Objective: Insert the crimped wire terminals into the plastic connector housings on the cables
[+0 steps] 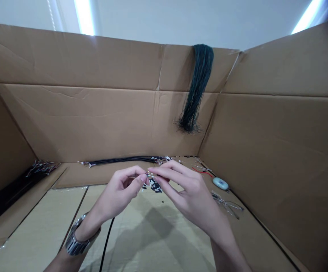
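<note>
My left hand, with a metal watch on its wrist, pinches the end of a thin black wire that trails down toward me. My right hand meets it fingertip to fingertip and pinches a tiny part at that wire end; I cannot make the part out. Just below the fingertips lies a small pile of black connector pieces on the cardboard floor.
Cardboard walls enclose the work area. A bundle of black wires lies along the back wall. A dark green wire bundle hangs over the back wall. More wires lie at left. A small white device, red wire and metal clips lie at right.
</note>
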{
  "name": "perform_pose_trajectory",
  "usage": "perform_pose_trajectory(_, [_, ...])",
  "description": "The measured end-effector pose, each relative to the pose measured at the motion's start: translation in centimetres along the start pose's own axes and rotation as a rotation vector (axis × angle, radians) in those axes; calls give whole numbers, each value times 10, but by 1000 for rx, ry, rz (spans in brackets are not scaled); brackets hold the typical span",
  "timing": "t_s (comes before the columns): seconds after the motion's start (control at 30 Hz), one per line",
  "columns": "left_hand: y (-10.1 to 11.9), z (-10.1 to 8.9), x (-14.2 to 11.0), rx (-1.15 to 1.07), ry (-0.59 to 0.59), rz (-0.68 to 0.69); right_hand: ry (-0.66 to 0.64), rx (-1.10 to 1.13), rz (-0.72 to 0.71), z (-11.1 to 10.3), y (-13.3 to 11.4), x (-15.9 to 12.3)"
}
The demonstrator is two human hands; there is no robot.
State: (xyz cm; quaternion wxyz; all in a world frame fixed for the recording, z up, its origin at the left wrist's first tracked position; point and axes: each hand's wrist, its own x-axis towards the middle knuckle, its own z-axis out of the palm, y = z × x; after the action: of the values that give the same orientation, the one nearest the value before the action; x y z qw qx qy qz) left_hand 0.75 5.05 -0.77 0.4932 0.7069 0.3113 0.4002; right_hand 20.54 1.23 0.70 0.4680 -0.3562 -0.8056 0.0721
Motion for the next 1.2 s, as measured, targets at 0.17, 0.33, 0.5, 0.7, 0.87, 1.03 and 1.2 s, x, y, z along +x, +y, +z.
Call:
perform_pose_trajectory(0.17, [9,1,-8,38,-60,-11,-16,20,-65,-1,0,1])
perform_pose_trajectory(0.33, [10,1,-13,-54,-118,-77,-12,37,-97,1,-1,1])
perform_pose_trajectory(0.5, [4,0,-13,-113,-112,-73,17,92,-96,4,-1,1])
perform_pose_trajectory(0.7, [4,2,-15,-168,-9,2,123,168,-37,1,-6,0])
perform_pose_trajectory(0.87, [8,4,-17,-172,48,18,150,216,-85,2,-14,1])
perform_pose_trajectory(1.03, [8,4,-20,-167,13,25,164,184,-99,7,-17,-1])
perform_pose_trajectory(1.2, [9,5,-21,-175,-1,38,156,186,-103,5,-17,-3])
